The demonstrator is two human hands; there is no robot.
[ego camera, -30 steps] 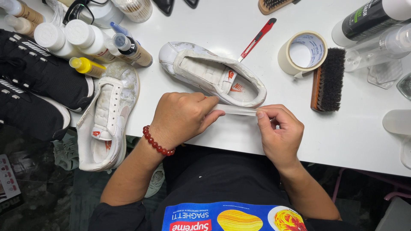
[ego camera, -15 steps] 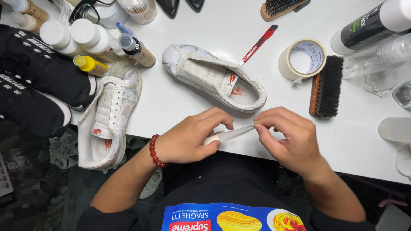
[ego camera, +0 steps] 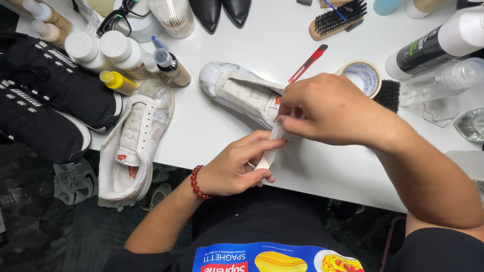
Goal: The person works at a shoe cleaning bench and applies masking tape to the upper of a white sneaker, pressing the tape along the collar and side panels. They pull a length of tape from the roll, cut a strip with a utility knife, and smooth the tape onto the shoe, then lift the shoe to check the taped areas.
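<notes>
A strip of pale masking tape (ego camera: 273,143) is stretched between my two hands. My left hand (ego camera: 237,166), with a red bead bracelet on its wrist, pinches the lower end near the table's front edge. My right hand (ego camera: 322,108) holds the upper end against the heel of a dirty white sneaker (ego camera: 239,90) lying on the white table (ego camera: 212,141). The right hand hides the sneaker's rear part. A second white sneaker (ego camera: 133,141) lies to the left, overhanging the table edge.
A roll of tape (ego camera: 364,75), a red utility knife (ego camera: 307,64) and a black brush (ego camera: 388,93) lie behind my right hand. Several bottles (ego camera: 116,55) stand at the back left beside black sneakers (ego camera: 45,106). Bottles (ego camera: 433,45) stand at right, and a wooden brush (ego camera: 335,20) lies at the back.
Both hands have lifted from the table edge toward the sneaker. The right hand has carried its end of the tape up onto the shoe's heel, and the strip now runs near upright.
</notes>
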